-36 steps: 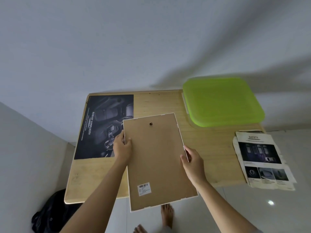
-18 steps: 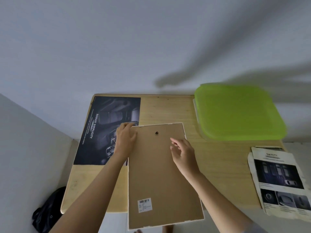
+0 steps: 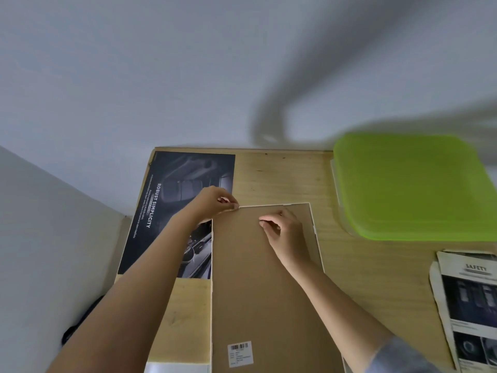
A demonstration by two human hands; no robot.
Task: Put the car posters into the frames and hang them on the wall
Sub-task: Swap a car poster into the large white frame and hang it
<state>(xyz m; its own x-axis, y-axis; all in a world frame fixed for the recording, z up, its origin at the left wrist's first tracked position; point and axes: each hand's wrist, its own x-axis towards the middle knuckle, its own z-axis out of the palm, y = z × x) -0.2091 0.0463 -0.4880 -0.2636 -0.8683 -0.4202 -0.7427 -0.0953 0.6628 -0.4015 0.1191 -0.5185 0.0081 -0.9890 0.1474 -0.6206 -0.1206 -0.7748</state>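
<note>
Wood table (image 3: 282,179) against white wall (image 3: 188,76); frame (image 3: 263,292) back-up at centre, overlapping dark poster (image 3: 183,184) on left; left hand (image 3: 212,203) pinches frame's far-left corner; right hand (image 3: 287,230) curled on backing near far edge, grip unclear; green lid (image 3: 408,187) far right; safety poster (image 3: 473,297) near right.

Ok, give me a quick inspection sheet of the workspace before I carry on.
Surface: wooden table, bare wood behind the frame.
Job's things: frame face down, backing up, overlapping dark poster; safety poster at right edge.
Clutter: green lid, back right.
Grippers: left hand pinches frame's top-left corner; right hand curled on backing, grip hidden.
Cables: nothing seen.
Surroundings: grey wall; black bag on floor, left.
</note>
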